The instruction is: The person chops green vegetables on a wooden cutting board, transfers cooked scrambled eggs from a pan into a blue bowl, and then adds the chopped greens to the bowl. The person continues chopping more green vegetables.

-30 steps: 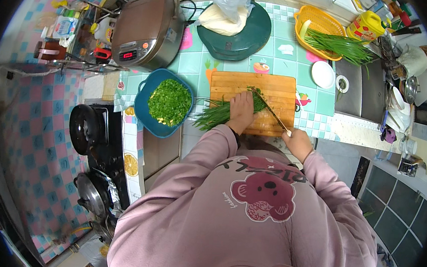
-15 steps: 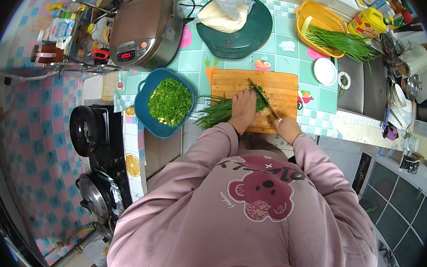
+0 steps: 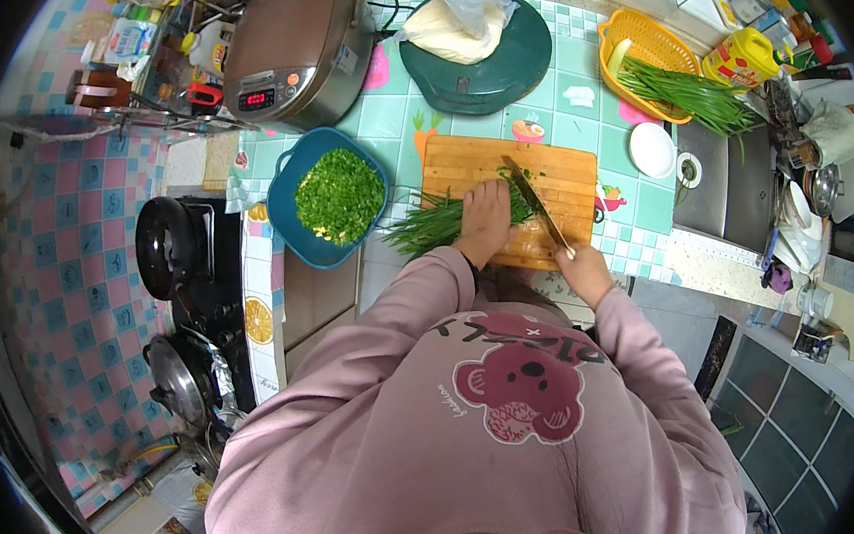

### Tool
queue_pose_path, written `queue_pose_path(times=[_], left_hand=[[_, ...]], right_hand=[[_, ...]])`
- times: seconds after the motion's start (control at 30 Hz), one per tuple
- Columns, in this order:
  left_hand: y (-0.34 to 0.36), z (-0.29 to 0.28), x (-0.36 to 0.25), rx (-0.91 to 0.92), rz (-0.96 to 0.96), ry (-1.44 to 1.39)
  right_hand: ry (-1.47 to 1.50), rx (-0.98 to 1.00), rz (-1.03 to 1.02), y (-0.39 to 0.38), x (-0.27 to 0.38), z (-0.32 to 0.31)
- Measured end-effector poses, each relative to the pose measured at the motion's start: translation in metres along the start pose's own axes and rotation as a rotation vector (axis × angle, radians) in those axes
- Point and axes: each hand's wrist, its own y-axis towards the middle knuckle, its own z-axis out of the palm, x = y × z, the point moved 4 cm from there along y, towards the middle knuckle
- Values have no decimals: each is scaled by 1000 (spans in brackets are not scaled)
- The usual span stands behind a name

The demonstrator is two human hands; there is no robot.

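Head cam: I've got L hand (image 3: 486,214) flat on green stalks (image 3: 422,228), fingers together, holding the bunch down on wooden bd (image 3: 456,157); stalk ends stick out past its L edge. R hand (image 3: 584,271) has fingers wrapped round handle of knife (image 3: 536,205), blade slanting over bd just R of bunch. Blue basin (image 3: 290,166) w/ chopped greens (image 3: 338,196) sits L of bd; yellow basket (image 3: 657,42) up R.

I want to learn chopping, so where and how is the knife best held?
Probably take the knife by its handle end, coming from the near right, fingers wrapped around it. It slants across the cutting board, that end mostly hidden in the right hand. The blade points away, close to the left hand on the green stalks, so gripping there seems unsafe.
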Motion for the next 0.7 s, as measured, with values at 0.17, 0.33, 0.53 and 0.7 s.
queue_pose_path(times=[0.17,0.33,0.53,0.7], left_hand=[[-1,5,-1,3,-2,9],[1,5,0,-6,-10,-35],[2,3,0,28,4,-25],[2,1,-1,50,0,-2]], right_hand=[[-80,7,32,-36,-3,-11],[-216,47,0,-27,-3,-2],[-210,125,-47,9,-1,17],[-195,101,49,38,5,36]])
